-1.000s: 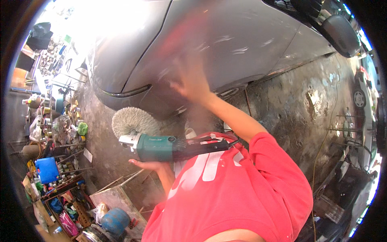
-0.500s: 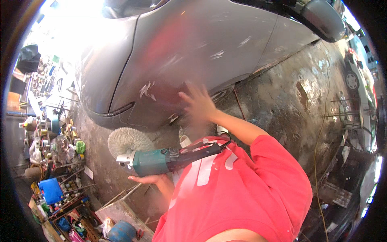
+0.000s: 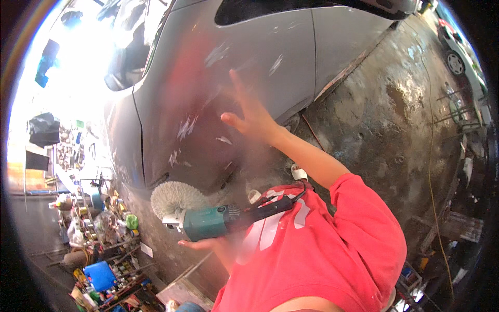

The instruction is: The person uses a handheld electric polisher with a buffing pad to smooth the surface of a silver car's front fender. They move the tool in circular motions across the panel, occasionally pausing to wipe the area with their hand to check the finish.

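A teal and black polisher (image 3: 205, 223) with a round, fluffy off-white wool pad (image 3: 178, 200) lies crosswise in front of my body. My left hand (image 3: 202, 244) carries it from beneath near its metal head, palm up, with most of the fingers hidden under the body. The tool's rear handle rests against my red shirt. Stretched forward, my right hand (image 3: 254, 119) is open, fingers apart, over the grey car's side panel (image 3: 291, 47). Whether it touches the paint I cannot tell. White smears (image 3: 187, 127) mark the panel beside it.
A cluttered rack (image 3: 112, 291) with a blue container (image 3: 100, 275) stands at the lower left. Bottles and bags (image 3: 96, 223) crowd the area behind it. A yellowish cable (image 3: 434, 182) runs along the wet, stained floor (image 3: 374, 135) at right. Another car (image 3: 457, 60) is at the far right.
My right hand has moved farther up the panel, fingers still spread. The view has shifted, showing more of the car's window. The polisher stays held in my left hand.
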Demonstrator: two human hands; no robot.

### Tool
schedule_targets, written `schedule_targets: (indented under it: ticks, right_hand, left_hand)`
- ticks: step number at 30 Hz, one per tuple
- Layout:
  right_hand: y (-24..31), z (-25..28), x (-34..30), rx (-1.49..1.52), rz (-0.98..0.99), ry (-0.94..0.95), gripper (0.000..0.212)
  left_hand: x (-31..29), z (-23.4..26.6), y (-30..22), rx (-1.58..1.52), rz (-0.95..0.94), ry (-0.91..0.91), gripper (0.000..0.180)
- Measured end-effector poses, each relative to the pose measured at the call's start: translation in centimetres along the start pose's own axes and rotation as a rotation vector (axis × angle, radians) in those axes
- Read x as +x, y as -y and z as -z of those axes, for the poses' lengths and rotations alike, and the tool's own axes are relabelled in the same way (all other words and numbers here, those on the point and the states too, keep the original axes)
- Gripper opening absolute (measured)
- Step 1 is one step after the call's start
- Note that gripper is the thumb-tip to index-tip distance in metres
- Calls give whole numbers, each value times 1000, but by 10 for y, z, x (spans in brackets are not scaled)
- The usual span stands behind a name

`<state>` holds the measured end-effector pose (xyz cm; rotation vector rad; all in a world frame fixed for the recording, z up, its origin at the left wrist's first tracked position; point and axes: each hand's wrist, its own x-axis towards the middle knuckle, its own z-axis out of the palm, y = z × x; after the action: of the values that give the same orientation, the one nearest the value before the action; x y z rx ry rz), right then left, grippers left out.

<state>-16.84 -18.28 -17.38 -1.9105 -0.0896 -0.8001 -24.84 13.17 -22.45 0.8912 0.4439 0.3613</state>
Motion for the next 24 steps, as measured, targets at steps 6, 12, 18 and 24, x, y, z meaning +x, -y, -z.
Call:
schedule_targets:
  ticks: [6, 12, 18, 24]
  right_hand:
    - [-54, 112, 82, 152, -175, -637, 82]
    - [-11, 106, 88, 566, -127, -476, 74]
    - [-141, 162, 87, 134, -69, -589, 72]
    - [-165, 138, 22, 460, -125, -765, 62]
  left_hand:
    - [-33, -38, -3, 11, 27, -71, 89]
    - [-41, -42, -11, 8, 62, -90, 90]
    - [-36, -29, 6, 31, -5, -53, 88]
    - [-41, -32, 5, 58, 3, -80, 89]
